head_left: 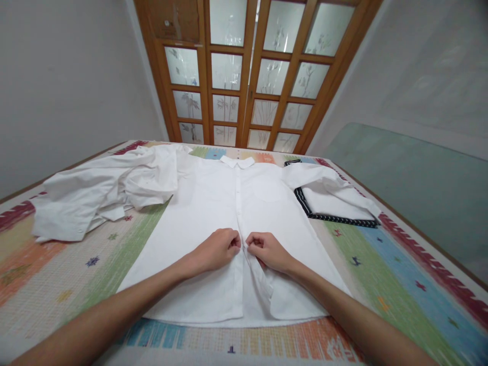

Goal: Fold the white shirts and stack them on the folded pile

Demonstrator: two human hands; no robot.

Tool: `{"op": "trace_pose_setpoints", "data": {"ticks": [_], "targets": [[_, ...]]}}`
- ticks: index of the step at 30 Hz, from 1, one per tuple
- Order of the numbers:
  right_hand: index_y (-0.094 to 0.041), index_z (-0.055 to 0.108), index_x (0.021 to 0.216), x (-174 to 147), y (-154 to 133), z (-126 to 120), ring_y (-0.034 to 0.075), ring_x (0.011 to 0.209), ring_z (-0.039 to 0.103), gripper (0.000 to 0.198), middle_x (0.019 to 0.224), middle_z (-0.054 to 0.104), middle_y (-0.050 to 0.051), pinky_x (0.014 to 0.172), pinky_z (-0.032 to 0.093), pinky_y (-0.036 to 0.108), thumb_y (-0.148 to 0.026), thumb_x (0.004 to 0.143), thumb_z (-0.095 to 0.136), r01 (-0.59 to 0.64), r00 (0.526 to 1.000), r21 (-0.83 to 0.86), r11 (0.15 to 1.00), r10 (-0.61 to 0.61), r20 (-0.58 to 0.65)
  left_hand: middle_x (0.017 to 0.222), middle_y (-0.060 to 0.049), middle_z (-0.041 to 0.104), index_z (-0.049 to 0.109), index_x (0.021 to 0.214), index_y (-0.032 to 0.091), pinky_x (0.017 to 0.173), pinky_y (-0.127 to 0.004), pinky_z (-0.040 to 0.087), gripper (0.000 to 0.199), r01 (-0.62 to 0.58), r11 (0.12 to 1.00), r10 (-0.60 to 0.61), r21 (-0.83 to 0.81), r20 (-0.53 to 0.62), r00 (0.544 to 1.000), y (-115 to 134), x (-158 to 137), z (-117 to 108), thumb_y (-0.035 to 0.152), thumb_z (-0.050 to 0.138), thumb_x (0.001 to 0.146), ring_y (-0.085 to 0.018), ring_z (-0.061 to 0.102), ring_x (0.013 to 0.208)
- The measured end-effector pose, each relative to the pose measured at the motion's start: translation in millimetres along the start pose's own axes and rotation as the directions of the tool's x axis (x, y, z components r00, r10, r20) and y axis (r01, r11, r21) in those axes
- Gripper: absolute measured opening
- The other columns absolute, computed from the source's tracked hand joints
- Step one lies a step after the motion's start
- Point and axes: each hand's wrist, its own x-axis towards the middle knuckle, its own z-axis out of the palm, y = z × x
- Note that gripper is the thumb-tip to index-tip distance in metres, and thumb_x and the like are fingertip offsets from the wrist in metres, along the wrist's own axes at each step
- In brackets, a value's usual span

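Observation:
A white collared shirt (206, 213) lies flat, front side up, its collar at the far end and its hem toward me. Its button placket is closed along the upper part, while the two front edges part below my hands. My left hand (224, 246) is closed in a pinch on the left front edge. Opposite it, my right hand (269, 249) pinches the right front edge, which is lifted and folded back a little. The fingertips of both hands are close together at the placket; any button between them is too small to make out.
Another crumpled white garment (99, 195) lies at the left, against the shirt's side. At the right, a sleeve rests over a white cloth with black patterned trim (343, 219). Beneath everything is a colourful striped cover (385, 269). Wooden glass-paned doors (244, 91) stand beyond.

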Motion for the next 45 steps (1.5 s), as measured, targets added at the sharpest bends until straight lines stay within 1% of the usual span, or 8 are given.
{"op": "trace_pose_setpoints", "data": {"ticks": [9,16,21,26,31,38,42,45], "targets": [[-0.017,0.062,0.077,-1,-2,2,0.007,0.039,0.042,0.008,0.046,0.049,-0.008,0.042,0.031,0.018,-0.023,0.076,0.057,0.01,1.0,0.009,1.0,-0.01,0.005,0.053,0.006,0.056,0.061,0.08,0.018,0.048,-0.022,0.039,0.01,0.218,0.915,-0.177,-0.339,0.148,0.973,-8,0,2,0.023,0.054,0.076,-0.012,0.057,0.044],[-0.016,0.065,0.077,-2,-2,2,0.007,0.04,0.045,0.014,0.047,0.052,-0.007,0.044,0.034,0.019,-0.028,0.079,0.059,0.017,1.0,0.0,1.0,-0.017,0.008,0.051,0.009,0.048,0.054,0.075,0.02,0.046,-0.021,0.032,0.01,0.199,0.923,-0.199,-0.33,0.034,0.979,-9,-2,-1,0.027,0.059,0.072,-0.009,0.046,0.044],[-0.016,0.066,0.083,-3,-2,3,0.007,0.034,0.044,0.018,0.048,0.055,-0.006,0.035,0.029,0.018,-0.03,0.081,0.056,-0.069,0.997,0.003,0.998,0.069,0.029,0.056,0.008,0.047,0.048,0.067,0.02,0.054,-0.021,0.032,0.016,0.162,0.929,-0.177,-0.332,-0.012,0.984,-9,-1,-2,0.029,0.062,0.068,-0.009,0.043,0.056],[-0.017,0.057,0.078,-4,-7,8,0.008,0.027,0.044,0.025,0.047,0.057,-0.006,0.027,0.025,0.018,-0.04,0.084,0.05,-0.195,0.977,0.182,0.964,0.176,0.117,0.06,0.007,0.052,0.044,0.066,0.02,0.056,-0.021,0.033,0.022,0.174,0.906,-0.187,-0.386,0.005,0.982,-11,-1,0,0.033,0.061,0.067,-0.01,0.043,0.058],[-0.017,0.055,0.084,-5,-13,11,0.008,0.029,0.048,0.024,0.052,0.063,-0.004,0.027,0.024,0.017,-0.04,0.076,0.054,-0.23,0.972,0.304,0.925,0.201,0.123,0.065,0.003,0.06,0.042,0.067,0.02,0.056,-0.021,0.036,0.025,0.147,0.876,-0.167,-0.46,-0.002,0.986,-16,-1,5,0.034,0.063,0.067,-0.01,0.048,0.06],[-0.017,0.055,0.086,-4,-13,11,0.007,0.027,0.044,0.027,0.048,0.061,-0.005,0.027,0.02,0.017,-0.04,0.073,0.053,-0.264,0.963,0.334,0.905,0.23,0.138,0.056,0.007,0.056,0.048,0.072,0.019,0.036,-0.017,0.029,0.019,0.314,0.826,-0.33,-0.468,0.049,0.943,-8,-5,4,0.029,0.064,0.07,-0.006,0.045,0.035],[-0.016,0.055,0.088,-4,-15,12,0.007,0.027,0.044,0.026,0.048,0.061,-0.004,0.027,0.019,0.017,-0.038,0.074,0.052,-0.273,0.961,0.332,0.903,0.239,0.139,0.051,0.006,0.058,0.052,0.073,0.018,0.037,-0.017,0.038,0.02,0.361,0.764,-0.375,-0.536,0.087,0.923,-8,-5,6,0.027,0.069,0.068,-0.009,0.053,0.037],[-0.016,0.056,0.088,-6,-18,11,0.007,0.027,0.044,0.026,0.047,0.061,-0.004,0.028,0.018,0.017,-0.036,0.075,0.05,-0.281,0.959,0.326,0.903,0.249,0.137,0.056,0.001,0.064,0.053,0.071,0.017,0.049,-0.023,0.05,0.021,0.366,0.695,-0.38,-0.619,0.116,0.918,-12,-3,11,0.027,0.071,0.067,-0.012,0.062,0.048]]}}
